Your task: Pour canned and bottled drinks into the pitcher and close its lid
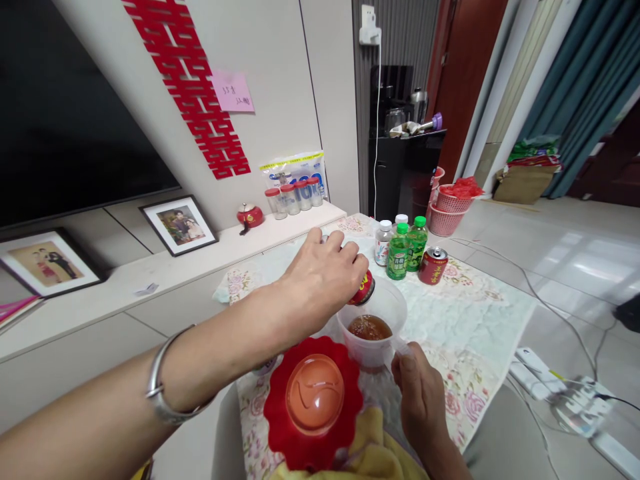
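Observation:
My left hand (325, 277) is closed around a red drink can (363, 290), tipped over the near side of a translucent plastic jug (395, 303). Most of the can is hidden behind my fingers. Brown liquid (370, 327) with bubbles lies in the bottom of the jug. My right hand (420, 383) grips the jug's handle from the right. Just left of the jug is a red scalloped dish (277, 407) with an orange round centre. Under it lies a yellow cloth (370, 440).
Behind the jug stand green-labelled bottles (398, 257), a white-capped bottle (383, 241) and another red can (433, 265) on the flowered tablecloth (475, 320). A ledge (225, 257) along the wall holds jars (289, 199) and photo frames (180, 225). Power strips (537, 370) lie at right.

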A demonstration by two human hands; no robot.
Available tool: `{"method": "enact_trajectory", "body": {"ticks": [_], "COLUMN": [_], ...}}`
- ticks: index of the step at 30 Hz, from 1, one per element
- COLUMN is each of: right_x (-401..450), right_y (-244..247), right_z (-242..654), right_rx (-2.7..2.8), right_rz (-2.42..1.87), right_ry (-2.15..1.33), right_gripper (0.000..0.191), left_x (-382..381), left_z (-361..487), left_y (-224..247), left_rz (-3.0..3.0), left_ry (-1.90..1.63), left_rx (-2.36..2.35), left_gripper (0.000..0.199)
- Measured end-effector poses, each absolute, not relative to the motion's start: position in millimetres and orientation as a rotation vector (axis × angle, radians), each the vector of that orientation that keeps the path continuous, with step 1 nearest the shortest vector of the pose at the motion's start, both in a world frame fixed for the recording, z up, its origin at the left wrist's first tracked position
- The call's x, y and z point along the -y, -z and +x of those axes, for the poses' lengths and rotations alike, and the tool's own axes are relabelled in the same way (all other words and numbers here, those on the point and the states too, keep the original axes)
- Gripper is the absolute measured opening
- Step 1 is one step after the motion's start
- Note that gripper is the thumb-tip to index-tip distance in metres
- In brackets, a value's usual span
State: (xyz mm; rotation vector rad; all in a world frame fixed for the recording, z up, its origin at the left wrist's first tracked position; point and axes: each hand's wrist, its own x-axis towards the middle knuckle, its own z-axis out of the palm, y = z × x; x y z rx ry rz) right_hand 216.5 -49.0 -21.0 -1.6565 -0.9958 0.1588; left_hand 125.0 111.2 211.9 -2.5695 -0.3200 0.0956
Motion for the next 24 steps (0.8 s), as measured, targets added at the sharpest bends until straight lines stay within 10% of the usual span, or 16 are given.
{"method": "enact_trajectory", "body": {"ticks": [24], "right_x": [49.7], "right_y": [6.2], "right_z": [202.7], "right_rx": [0.846], "right_rz": [-1.691], "right_ry": [-0.231], "right_gripper": [0.045], "left_x": [-106.8], "left_z": [125.6], "left_y": [-174.9], "left_rz": [-2.591], "left_ry": [0.012], "left_rx": [0.084], "left_gripper": [0.016]}}
